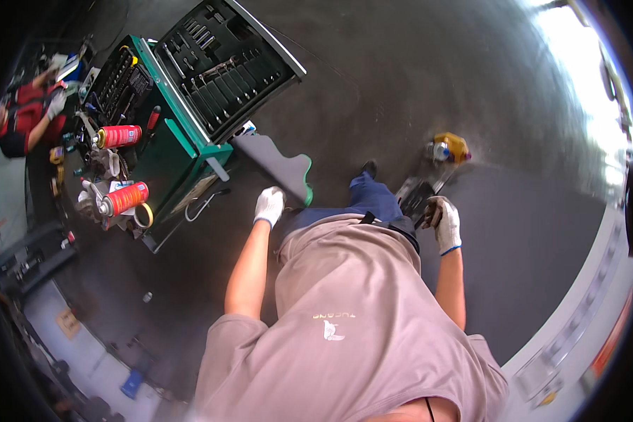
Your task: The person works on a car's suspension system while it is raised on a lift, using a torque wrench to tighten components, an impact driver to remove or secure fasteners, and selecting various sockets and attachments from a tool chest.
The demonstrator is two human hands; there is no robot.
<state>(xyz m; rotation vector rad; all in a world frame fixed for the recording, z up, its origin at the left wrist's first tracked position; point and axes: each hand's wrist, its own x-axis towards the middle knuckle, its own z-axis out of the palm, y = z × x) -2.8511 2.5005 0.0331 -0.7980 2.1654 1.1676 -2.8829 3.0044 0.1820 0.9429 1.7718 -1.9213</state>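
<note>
My left hand point(269, 205), in a white knit glove with a blue cuff, hangs beside my left hip. Its fingers are turned away, so their grip is hidden. Close by it is the end of a grey, wavy-edged panel point(274, 165) with a green rim; whether they touch, I cannot tell. My right hand point(443, 224) wears a matching glove with dark-stained fingers. Those fingers are curled, and nothing shows in them. It hangs by my right hip. To the left stands a green tool cart point(172, 141) with an open black tray of wrenches and sockets point(221, 67).
Red spray cans point(124, 199), rags and a tape roll point(144, 215) crowd the cart's near side. On the floor ahead right sits a yellow container point(453, 147) beside a dark low object point(416, 197). Another person in red and black point(32, 116) is at far left.
</note>
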